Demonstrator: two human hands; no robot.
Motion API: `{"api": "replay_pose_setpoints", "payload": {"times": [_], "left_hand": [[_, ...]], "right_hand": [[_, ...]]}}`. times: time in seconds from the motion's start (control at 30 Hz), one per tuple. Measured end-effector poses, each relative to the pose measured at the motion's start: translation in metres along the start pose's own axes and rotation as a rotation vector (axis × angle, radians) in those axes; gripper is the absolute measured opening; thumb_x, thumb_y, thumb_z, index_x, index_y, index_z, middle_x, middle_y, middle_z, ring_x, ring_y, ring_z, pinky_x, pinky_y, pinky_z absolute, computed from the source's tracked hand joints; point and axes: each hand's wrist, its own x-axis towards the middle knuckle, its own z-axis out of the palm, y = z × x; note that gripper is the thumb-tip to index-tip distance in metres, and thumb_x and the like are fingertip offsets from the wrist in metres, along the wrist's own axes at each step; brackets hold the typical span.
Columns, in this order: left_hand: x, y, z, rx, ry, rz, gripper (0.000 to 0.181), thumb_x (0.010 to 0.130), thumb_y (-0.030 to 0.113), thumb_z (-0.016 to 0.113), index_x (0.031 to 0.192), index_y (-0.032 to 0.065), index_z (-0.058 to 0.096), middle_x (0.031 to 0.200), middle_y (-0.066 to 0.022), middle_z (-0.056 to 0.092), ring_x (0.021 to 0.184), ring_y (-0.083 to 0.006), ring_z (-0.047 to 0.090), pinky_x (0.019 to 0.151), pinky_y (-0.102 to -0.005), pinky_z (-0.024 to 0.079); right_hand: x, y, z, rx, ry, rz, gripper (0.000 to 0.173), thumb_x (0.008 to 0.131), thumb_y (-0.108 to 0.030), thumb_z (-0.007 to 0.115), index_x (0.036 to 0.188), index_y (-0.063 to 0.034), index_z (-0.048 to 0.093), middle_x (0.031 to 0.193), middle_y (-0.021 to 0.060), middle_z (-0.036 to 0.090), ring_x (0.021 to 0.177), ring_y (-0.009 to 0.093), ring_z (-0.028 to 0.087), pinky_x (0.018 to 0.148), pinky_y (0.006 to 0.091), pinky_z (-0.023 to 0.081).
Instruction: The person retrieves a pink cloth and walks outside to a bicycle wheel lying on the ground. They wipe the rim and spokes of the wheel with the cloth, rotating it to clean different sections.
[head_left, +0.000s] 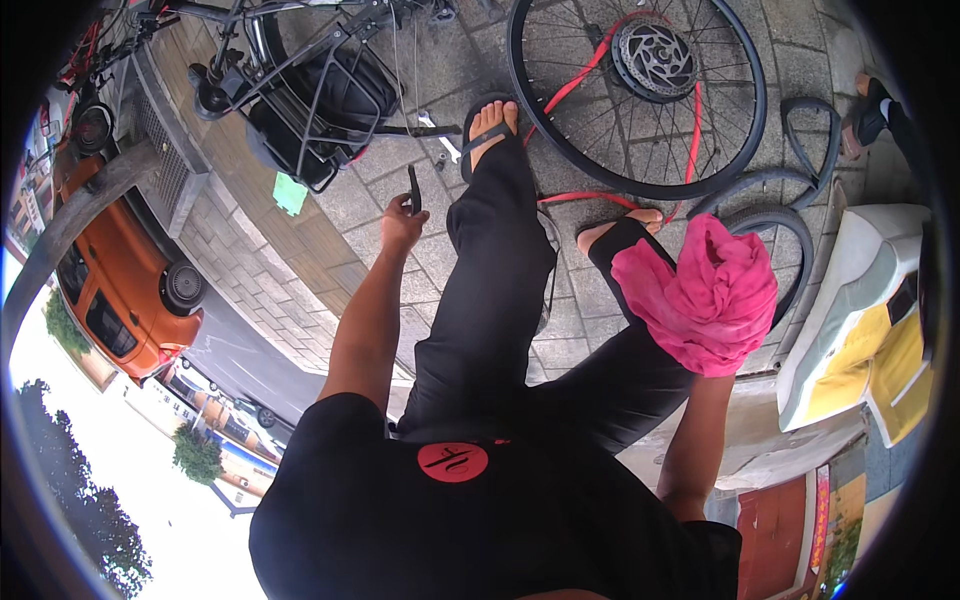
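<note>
My left hand (403, 223) holds a short, slim black object (413, 187) upright between thumb and fingers. A bunched pink cloth (705, 300) covers my right hand, whose fingers are hidden, beside my right knee. Ahead of my feet a bicycle wheel (559, 146) lies on the paving, its hub (654, 58) carrying a disc brake rotor. A red strip (699, 135) runs loosely across the spokes and out under the rim. Close to my left foot lies an open-ended wrench (441, 136).
A black inner tube (814, 187) and a tyre (802, 232) lie right of the wheel. A bicycle frame with a rear rack (319, 127) is at upper left, near a green piece (289, 193). Another person's foot (870, 86) shows at far right, above a white and yellow object (847, 322).
</note>
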Motion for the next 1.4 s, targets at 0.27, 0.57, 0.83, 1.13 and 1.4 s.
{"api": "replay_pose_setpoints", "payload": {"times": [0.27,0.57,0.83,1.13,1.4], "left_hand": [[0.096,-0.104,0.077,0.154,0.026,0.085,0.082,0.074,0.032,0.085,0.146,0.0056,0.056,0.127,-0.0216,0.072,0.119,-0.036,0.069,0.101,-0.0425,0.055],[0.099,0.011,0.055,-0.624,-0.189,0.238,0.041,0.093,0.027,0.078,0.121,-0.002,0.071,0.109,-0.0121,0.076,0.098,-0.021,0.072,0.082,-0.0345,0.057],[-0.07,0.263,-0.107,-0.403,-0.279,0.824,0.064,0.098,0.035,0.075,0.149,0.0039,0.054,0.128,-0.006,0.07,0.105,-0.0162,0.066,0.09,-0.0321,0.051],[-0.138,0.295,0.101,1.073,-0.02,1.132,0.072,0.079,0.053,0.083,0.133,0.007,0.067,0.14,-0.0171,0.064,0.135,-0.0342,0.056,0.11,-0.056,0.043],[-0.05,0.227,0.217,0.81,0.413,1.542,0.026,0.088,0.019,0.063,0.112,0.0123,0.07,0.113,-0.0132,0.064,0.118,-0.0337,0.057,0.113,-0.0592,0.037]], "right_hand": [[0.016,0.018,0.037,-0.048,0.283,0.028,0.059,0.085,-0.047,0.076,0.13,-0.013,0.058,0.122,0.009,0.065,0.118,0.028,0.06,0.103,0.0426,0.047],[-0.056,0.037,0.028,-0.066,0.619,0.134,0.049,0.086,-0.042,0.078,0.12,-0.0105,0.064,0.112,0.01,0.068,0.11,0.029,0.063,0.098,0.043,0.049],[-0.075,0.06,0.046,0.299,0.746,0.296,0.038,0.085,-0.034,0.079,0.11,-0.0074,0.068,0.102,0.0105,0.07,0.1,0.029,0.066,0.092,0.042,0.052],[-0.049,0.063,0.039,0.247,1.062,0.173,0.026,0.082,-0.022,0.078,0.098,-0.0045,0.067,0.095,0.0124,0.069,0.088,0.03,0.066,0.08,0.039,0.053],[-0.047,0.051,0.021,0.102,0.882,0.36,0.031,0.083,-0.026,0.077,0.104,-0.0042,0.069,0.097,0.0133,0.07,0.087,0.032,0.065,0.079,0.0406,0.052]]}}
